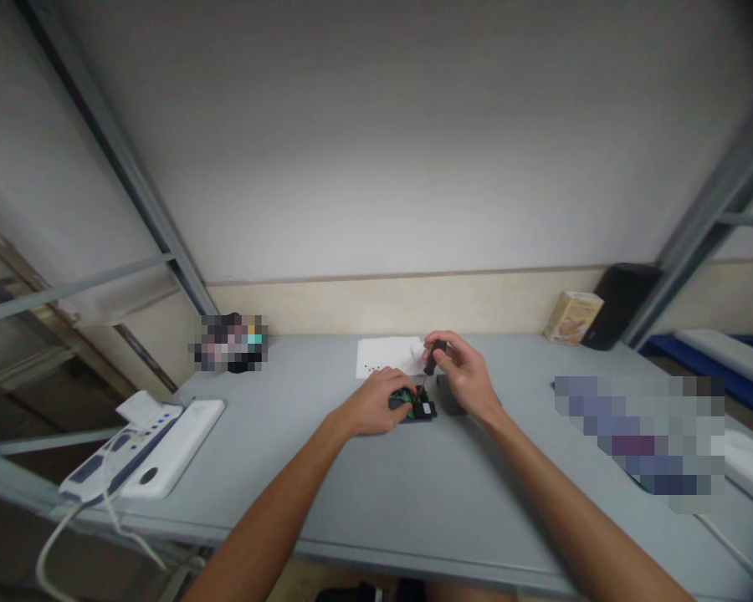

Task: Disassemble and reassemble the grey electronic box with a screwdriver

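An opened black device with a green circuit board lies on the grey desk. My left hand is closed over its left side, fingers bent across the board and steadying it. Between the fingers of my right hand is a dark-handled screwdriver, tilted, its thin shaft pointing down at the board. Whether the tip sits in a screw is too small to tell. Partly hidden by the right hand, a dark grey flat piece rests beside the device. Behind, several tiny dark screws lie on a white sheet.
White power strips with cables occupy the desk's left end. At the back right, a yellow box stands by a black upright case. Blurred-out items lie at back left and right. A wall runs behind the desk, with metal posts at both sides.
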Demonstrator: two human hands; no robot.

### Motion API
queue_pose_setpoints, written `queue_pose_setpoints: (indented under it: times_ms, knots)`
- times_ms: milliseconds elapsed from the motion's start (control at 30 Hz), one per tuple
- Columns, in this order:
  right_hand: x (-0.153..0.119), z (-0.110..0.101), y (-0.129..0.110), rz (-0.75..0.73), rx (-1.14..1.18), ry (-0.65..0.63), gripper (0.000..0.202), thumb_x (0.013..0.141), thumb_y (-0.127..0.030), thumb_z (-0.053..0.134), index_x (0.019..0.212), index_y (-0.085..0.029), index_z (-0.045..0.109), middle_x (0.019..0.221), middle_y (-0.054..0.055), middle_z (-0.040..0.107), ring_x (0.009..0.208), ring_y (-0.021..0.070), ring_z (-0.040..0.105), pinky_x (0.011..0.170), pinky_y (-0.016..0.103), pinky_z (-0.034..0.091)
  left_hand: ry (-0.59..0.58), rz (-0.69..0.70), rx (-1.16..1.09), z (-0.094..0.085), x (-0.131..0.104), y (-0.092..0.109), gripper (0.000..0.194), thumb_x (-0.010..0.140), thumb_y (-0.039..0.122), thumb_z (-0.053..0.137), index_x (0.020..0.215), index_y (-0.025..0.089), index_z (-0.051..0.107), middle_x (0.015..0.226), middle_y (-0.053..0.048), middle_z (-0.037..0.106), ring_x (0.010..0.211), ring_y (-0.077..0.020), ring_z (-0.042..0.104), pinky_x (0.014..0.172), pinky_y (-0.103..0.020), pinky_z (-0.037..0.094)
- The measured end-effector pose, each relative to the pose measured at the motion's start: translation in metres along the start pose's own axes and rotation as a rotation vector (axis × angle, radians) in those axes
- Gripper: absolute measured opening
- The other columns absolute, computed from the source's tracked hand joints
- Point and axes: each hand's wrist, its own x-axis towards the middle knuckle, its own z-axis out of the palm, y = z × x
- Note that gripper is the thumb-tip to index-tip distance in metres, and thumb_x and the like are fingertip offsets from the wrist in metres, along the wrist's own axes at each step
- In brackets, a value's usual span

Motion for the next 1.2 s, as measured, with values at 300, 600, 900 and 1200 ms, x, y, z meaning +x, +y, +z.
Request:
queue_pose_setpoints:
  times_ms: [300,600,900,1200]
  knots:
    - [-0.0002,0.0026,-0.0004,-0.013,0.019,-0.001,0.017,0.094,-0.034,0.058,0.106,-0.022,0.062,0.086,0.002,0.063,0.078,0.0168,0.059,0.077,0.032,0.047,0.002,-0.007,-0.014,0.0008,-0.0007,-0.0005,0.025,0.085,0.017,0.064,0.110,0.022,0.064,0.110,-0.006,0.067,0.108,-0.0235,0.058,0.101,-0.039,0.042]
    - [-0.0006,0.0019,-0.0011,-0.011,0.014,0.003,0.016,0.094,-0.032,0.059,0.106,-0.022,0.063,0.086,0.002,0.063,0.078,0.0167,0.059,0.076,0.032,0.047,-0.003,-0.005,-0.005,0.0003,-0.0005,-0.0005,0.025,0.086,0.019,0.064,0.111,0.022,0.063,0.112,-0.005,0.067,0.108,-0.0235,0.058,0.102,-0.039,0.042]
    - [0.0002,0.0017,-0.0020,-0.007,0.032,-0.011,0.017,0.094,-0.034,0.059,0.106,-0.023,0.062,0.083,0.001,0.063,0.075,0.0164,0.058,0.073,0.032,0.048,0.002,0.009,-0.014,0.0020,-0.0008,-0.0024,0.025,0.086,0.019,0.064,0.111,0.022,0.063,0.110,-0.005,0.067,0.108,-0.0230,0.058,0.101,-0.038,0.043]
    - [-0.0007,0.0031,-0.0008,-0.010,0.007,0.005,0.018,0.094,-0.035,0.058,0.105,-0.022,0.062,0.084,0.002,0.063,0.077,0.0170,0.059,0.074,0.032,0.047,0.002,-0.004,-0.013,0.0004,-0.0006,-0.0008,0.025,0.085,0.018,0.064,0.110,0.022,0.063,0.112,-0.006,0.067,0.109,-0.0233,0.057,0.102,-0.038,0.042]
